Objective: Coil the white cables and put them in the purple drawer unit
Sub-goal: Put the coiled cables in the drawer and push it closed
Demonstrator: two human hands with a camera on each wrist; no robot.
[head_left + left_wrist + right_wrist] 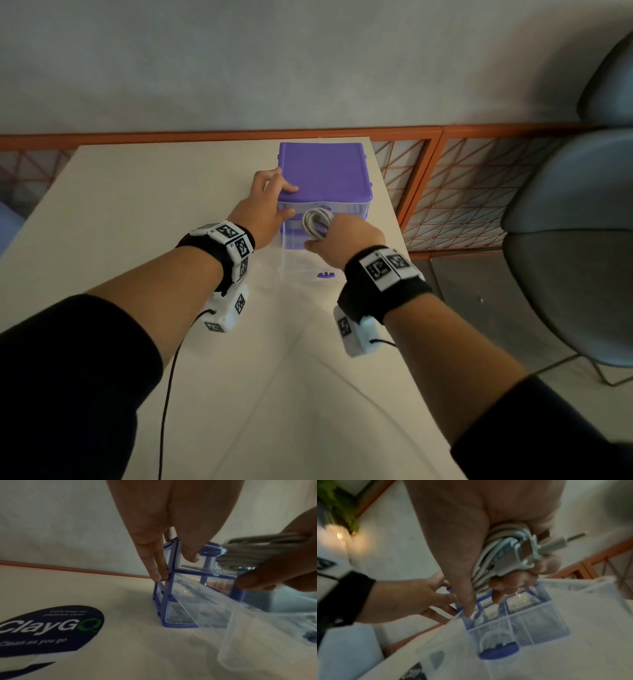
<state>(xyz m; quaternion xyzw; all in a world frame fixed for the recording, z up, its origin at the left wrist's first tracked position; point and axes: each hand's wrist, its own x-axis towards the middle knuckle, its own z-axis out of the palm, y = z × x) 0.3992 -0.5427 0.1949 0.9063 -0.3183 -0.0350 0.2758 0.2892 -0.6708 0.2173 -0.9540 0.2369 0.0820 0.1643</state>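
The purple drawer unit (323,171) stands at the far right of the pale table (154,212). One clear drawer (296,263) is pulled out toward me, its purple handle (325,275) at the front. My left hand (279,202) braces the unit's left front corner: straight fingers (155,563) lie against the side wall and the thumb (190,555) presses the front. My right hand (337,236) grips a coiled white cable (317,222) just above the open drawer (539,622). In the right wrist view the coil (485,566) and its plug (511,557) sit in my fist.
A dark round "ClayGo" sticker (51,627) lies on the table left of the unit. An orange mesh railing (445,192) runs behind and to the right of the table. A grey chair (575,240) stands at the right. The table's right edge is close to the unit.
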